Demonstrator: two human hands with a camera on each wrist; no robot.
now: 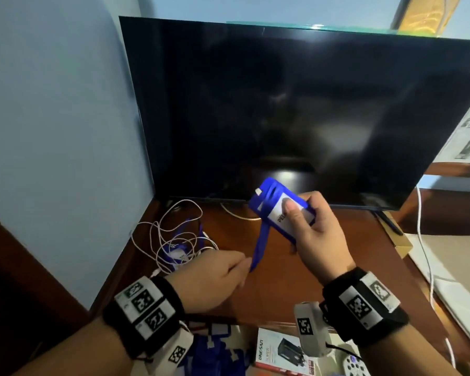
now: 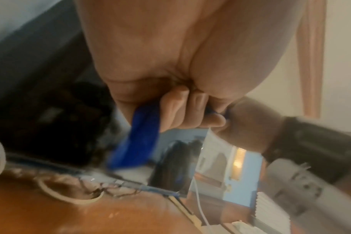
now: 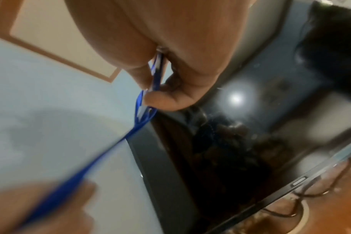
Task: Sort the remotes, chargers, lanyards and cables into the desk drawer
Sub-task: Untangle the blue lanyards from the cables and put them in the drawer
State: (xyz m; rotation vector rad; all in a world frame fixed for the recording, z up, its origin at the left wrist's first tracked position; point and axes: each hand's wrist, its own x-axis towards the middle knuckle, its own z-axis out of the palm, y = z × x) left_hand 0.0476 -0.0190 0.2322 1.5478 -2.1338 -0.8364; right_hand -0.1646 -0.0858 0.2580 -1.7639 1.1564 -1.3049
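Note:
A blue lanyard badge holder (image 1: pixel 278 206) with a white card is gripped in my right hand (image 1: pixel 308 223), thumb on the card, held above the wooden desk (image 1: pixel 282 267) in front of the TV. Its blue strap (image 1: pixel 259 245) runs down to my left hand (image 1: pixel 228 270), which pinches the strap end. The left wrist view shows the strap (image 2: pixel 138 137) between curled fingers (image 2: pixel 178 110). The right wrist view shows the badge holder (image 3: pixel 156 74) edge-on and the strap (image 3: pixel 86 171) stretching away. A tangle of white cables (image 1: pixel 174 240) with another blue lanyard lies at the desk's back left.
A large black TV (image 1: pixel 296 109) stands at the back of the desk. Below the desk's front edge, the open drawer (image 1: pixel 244 351) holds blue lanyards (image 1: pixel 209 354), a boxed charger (image 1: pixel 277 351) and a white remote (image 1: pixel 353 366). A white cable (image 1: pixel 426 253) hangs at the right.

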